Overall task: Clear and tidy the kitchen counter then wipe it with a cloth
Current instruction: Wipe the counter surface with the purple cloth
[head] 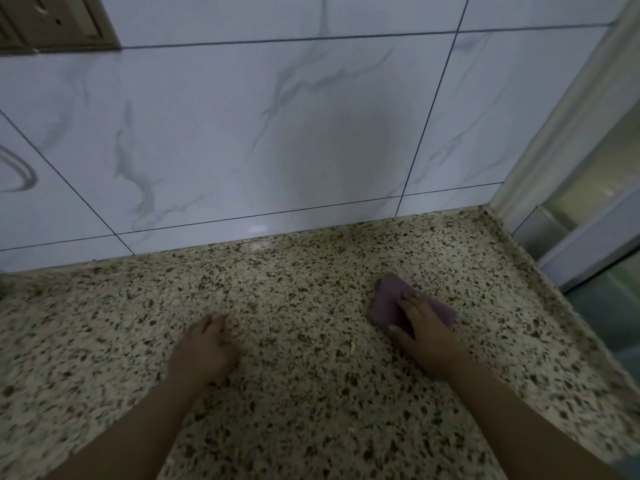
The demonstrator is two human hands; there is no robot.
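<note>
Under the flat, outstretched right hand (424,327) lay the folded purple cloth (391,299), pressed onto the speckled granite counter (294,271) towards its right end, while the left hand (204,341) rested open, well apart, on bare stone.

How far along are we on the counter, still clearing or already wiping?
Clearing looks done here: nothing loose shows on the counter. Wiping is in hand: the right hand presses the purple cloth flat, the left hand rests beside it. The stretch by the wall may remain.

Speckled counter (294,278) bare between hands; tiled wall (242,133) blocks rear, window frame (554,126) blocks right.
</note>
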